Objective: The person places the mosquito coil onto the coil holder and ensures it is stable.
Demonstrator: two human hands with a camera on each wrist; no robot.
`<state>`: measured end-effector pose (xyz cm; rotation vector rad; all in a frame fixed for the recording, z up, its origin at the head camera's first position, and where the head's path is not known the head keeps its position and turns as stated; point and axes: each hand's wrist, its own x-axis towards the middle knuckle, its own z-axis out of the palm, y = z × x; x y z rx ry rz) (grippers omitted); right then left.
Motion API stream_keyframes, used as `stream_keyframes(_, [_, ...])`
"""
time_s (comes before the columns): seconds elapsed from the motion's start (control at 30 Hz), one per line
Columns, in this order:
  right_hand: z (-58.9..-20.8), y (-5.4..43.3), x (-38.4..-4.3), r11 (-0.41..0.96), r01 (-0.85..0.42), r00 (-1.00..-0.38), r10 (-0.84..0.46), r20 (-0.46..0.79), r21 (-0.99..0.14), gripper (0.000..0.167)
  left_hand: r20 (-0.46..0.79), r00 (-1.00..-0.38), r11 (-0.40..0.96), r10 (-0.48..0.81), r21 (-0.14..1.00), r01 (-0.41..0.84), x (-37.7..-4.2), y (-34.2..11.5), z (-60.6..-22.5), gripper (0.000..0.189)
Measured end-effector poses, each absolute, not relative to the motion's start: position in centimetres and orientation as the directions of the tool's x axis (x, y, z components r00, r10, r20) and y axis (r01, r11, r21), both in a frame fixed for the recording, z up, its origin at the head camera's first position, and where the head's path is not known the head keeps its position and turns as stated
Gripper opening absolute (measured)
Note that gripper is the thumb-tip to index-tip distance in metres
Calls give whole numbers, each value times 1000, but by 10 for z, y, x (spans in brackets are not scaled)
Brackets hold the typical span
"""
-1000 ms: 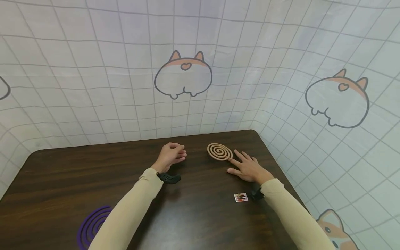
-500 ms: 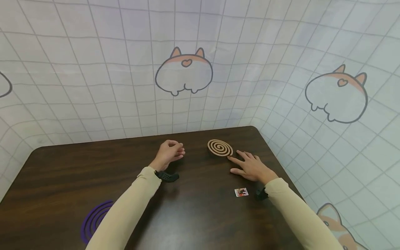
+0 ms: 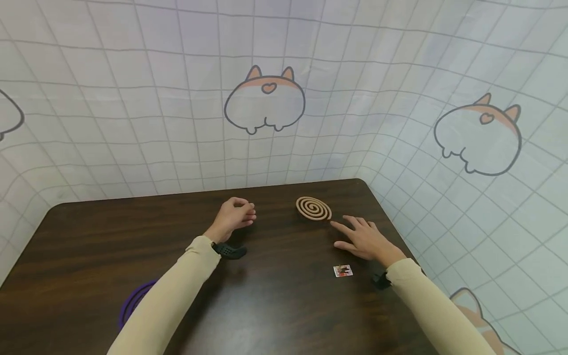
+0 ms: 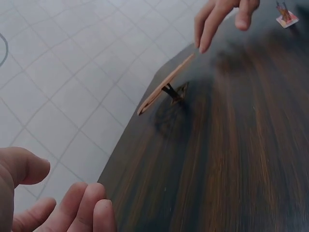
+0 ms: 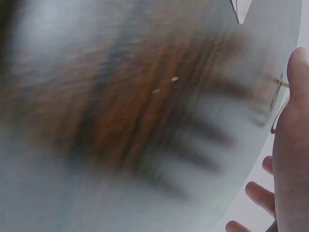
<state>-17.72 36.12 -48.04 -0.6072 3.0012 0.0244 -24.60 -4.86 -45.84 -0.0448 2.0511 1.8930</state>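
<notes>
A tan mosquito coil point(image 3: 313, 207) sits raised and tilted on a small dark stand point(image 4: 171, 93) near the table's far edge. My left hand point(image 3: 232, 217) hovers left of it with nothing in its grasp, fingers loosely bent and thumb apart from them in the left wrist view. To the coil's right, my right hand point(image 3: 366, 239) is spread over the table, index fingertip close to the coil's near right rim. It holds nothing. Nearer to me lies a small printed card point(image 3: 343, 270), with a little upright piece on it in the left wrist view.
A purple coil point(image 3: 125, 308) lies on the dark wooden table point(image 3: 275, 296) at the lower left, partly hidden by my left sleeve. A white grid-patterned curtain point(image 3: 177, 123) with cartoon corgis hangs behind and along the right side.
My right hand has drawn back to the right, its fingertip leaving the coil's rim. The left hand has shifted slightly left. The coil stays on its stand.
</notes>
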Motion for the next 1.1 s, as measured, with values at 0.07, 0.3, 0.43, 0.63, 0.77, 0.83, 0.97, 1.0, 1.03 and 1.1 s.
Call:
stream_keyframes(0.07, [-482, 366, -173, 924, -383, -921, -382, -78, -6, 68, -273, -939, 133, 210, 959, -249, -245, -53, -459, 42])
stream_keyframes(0.3, [-485, 381, -157, 934, -354, -933, -356, -55, -44, 67, -279, -931, 225, 237, 948, -227, -240, -71, -457, 43])
stream_keyframes(0.43, [-485, 385, -151, 935, -353, -935, -355, -31, -45, 67, -278, -926, 256, 255, 943, -213, -236, -82, -455, 43])
stream_keyframes(0.63, [-487, 386, -141, 923, -375, -926, -377, -17, -83, 68, -269, -915, 318, 300, 933, -170, -225, -97, -455, 43])
stream_keyframes(0.77, [-488, 386, -135, 915, -393, -918, -396, -17, -96, 68, -267, -910, 335, 316, 929, -156, -218, -106, -456, 43])
stream_keyframes(0.83, [-488, 386, -132, 910, -403, -914, -406, -15, -99, 68, -266, -909, 343, 320, 927, -150, -215, -112, -457, 42])
stream_keyframes(0.97, [-489, 387, -125, 900, -422, -905, -425, -3, -106, 67, -253, -912, 364, 322, 923, -127, -209, -122, -456, 42])
stream_keyframes(1.0, [-490, 387, -123, 898, -427, -903, -430, 2, -108, 67, -251, -912, 373, 323, 920, -121, -208, -125, -456, 43])
stream_keyframes(1.03, [-491, 388, -121, 895, -432, -901, -434, 7, -109, 67, -248, -912, 380, 325, 918, -114, -207, -128, -457, 43])
stream_keyframes(1.1, [-493, 390, -117, 892, -437, -899, -439, 11, -117, 67, -243, -913, 396, 328, 913, -101, -204, -135, -458, 45])
